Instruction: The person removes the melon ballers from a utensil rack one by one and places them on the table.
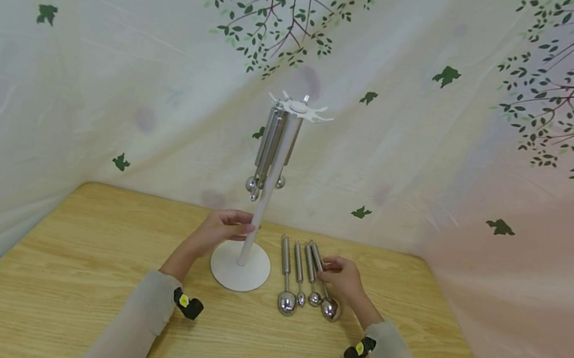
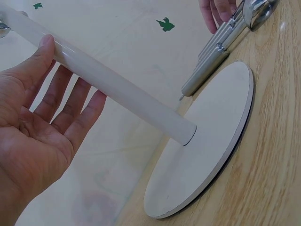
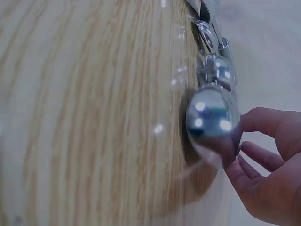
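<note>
My left hand [image 1: 218,232] holds the white pole [image 1: 270,186] of an upright stand low down, above its round base [image 1: 241,280]. In the left wrist view, the thumb lies on one side of the pole [image 2: 127,96] and the fingers on the other. To the right, my right hand [image 1: 344,278] pinches the handle of the rightmost metal scoop [image 1: 330,310], whose bowl rests at the table. That scoop's shiny round bowl [image 3: 214,117] partly hides the fingers in the right wrist view.
Beside it lie a large scoop [image 1: 287,303], a small narrow one [image 1: 300,298] and a small round one [image 1: 315,299]. Several metal utensils [image 1: 270,139] hang from the stand's hooked top [image 1: 300,108]. A patterned curtain [image 1: 196,116] stands behind the wooden table [image 1: 103,257].
</note>
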Tool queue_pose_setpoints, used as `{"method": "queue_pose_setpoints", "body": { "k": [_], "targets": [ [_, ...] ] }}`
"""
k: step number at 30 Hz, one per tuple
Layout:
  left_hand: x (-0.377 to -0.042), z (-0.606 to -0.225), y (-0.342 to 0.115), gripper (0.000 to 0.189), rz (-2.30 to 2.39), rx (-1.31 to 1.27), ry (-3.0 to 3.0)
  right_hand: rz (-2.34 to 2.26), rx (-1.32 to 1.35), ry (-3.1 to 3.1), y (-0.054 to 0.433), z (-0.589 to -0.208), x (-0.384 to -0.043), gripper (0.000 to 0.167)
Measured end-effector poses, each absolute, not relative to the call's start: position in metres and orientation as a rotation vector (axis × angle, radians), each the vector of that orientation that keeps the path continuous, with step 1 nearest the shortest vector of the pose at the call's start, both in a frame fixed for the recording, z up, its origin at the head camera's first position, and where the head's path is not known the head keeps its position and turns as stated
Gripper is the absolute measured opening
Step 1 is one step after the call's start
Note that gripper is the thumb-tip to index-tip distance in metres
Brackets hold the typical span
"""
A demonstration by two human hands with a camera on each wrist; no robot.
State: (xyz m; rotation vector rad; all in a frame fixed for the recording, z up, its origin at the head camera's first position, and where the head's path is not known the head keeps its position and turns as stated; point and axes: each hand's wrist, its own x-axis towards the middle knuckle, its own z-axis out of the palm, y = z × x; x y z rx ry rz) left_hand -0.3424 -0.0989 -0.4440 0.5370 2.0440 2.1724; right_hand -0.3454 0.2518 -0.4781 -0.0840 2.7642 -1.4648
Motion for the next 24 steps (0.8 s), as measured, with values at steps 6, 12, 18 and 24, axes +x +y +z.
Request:
{"method": "queue_pose_setpoints", "body": {
  "k": [6, 12, 18, 24],
  "targets": [
    [-0.3428, -0.4445, -0.0990, 0.038, 2.174, 0.544, 2.047, -1.454, -0.129, 2.740, 0.2564, -0.4818, -0.3451, 0.039],
    [-0.3433, -0.4448, -0.0992, 0.039, 2.174, 0.555, 2.043, -1.463, -0.147, 2.728, 0.2578, -0.4830, -0.3448, 0.040],
    [-0.3431, -0.4446, -0.0992, 0.039, 2.173, 0.550, 2.046, -1.475, -0.141, 2.701, 0.2580, -0.4806, -0.3454, 0.040],
    [-0.3431, -0.4450, -0.0989, 0.039, 2.173, 0.540, 2.046, -1.485, -0.110, 2.686, 0.2567, -0.4762, -0.3463, 0.039]
  ]
}}
